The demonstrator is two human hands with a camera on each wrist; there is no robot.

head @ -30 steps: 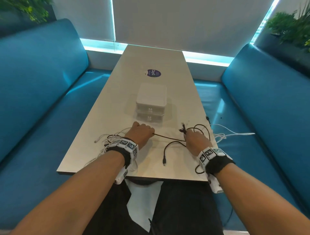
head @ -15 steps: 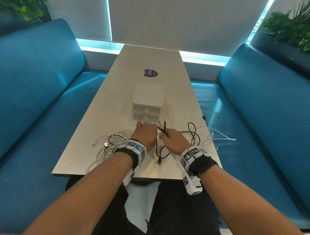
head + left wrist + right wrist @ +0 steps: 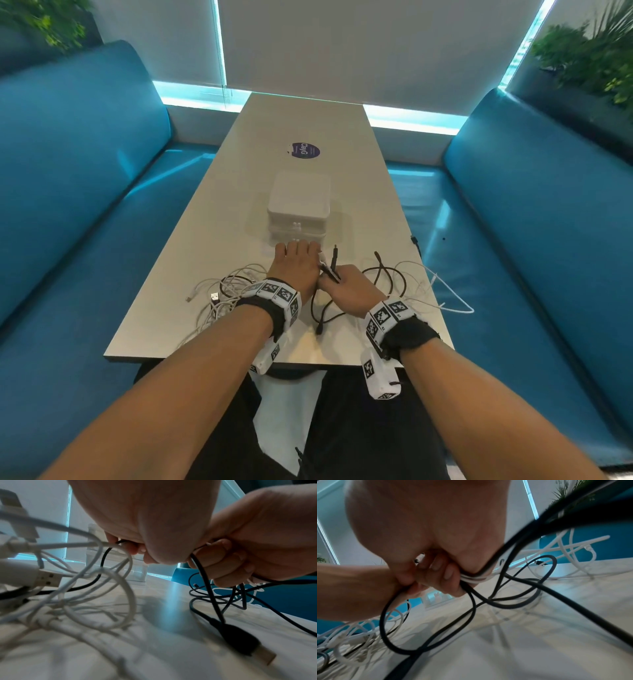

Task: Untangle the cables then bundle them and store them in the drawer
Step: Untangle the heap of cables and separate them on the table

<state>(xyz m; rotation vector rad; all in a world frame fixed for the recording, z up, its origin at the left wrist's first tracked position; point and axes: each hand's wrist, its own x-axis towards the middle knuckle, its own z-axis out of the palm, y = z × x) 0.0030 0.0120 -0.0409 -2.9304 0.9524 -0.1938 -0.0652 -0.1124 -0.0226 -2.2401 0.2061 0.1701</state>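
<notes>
Black cables and white cables lie tangled on the near end of the pale table. My left hand sits just in front of the white drawer box with its fingers curled round a black and a white cable. My right hand touches it from the right and grips a bunch of black and white cables. Two plug ends stick up between the hands. A black USB plug lies on the table below them.
White cable loops hang over the table's right edge above the blue bench. Another blue bench runs along the left. A round purple sticker lies beyond the closed drawer box. Plants stand at the back corners.
My right hand has moved left with the black cable until it meets the left hand. The left hand shifted forward toward the drawer box. The cable between them now hangs in loops.
</notes>
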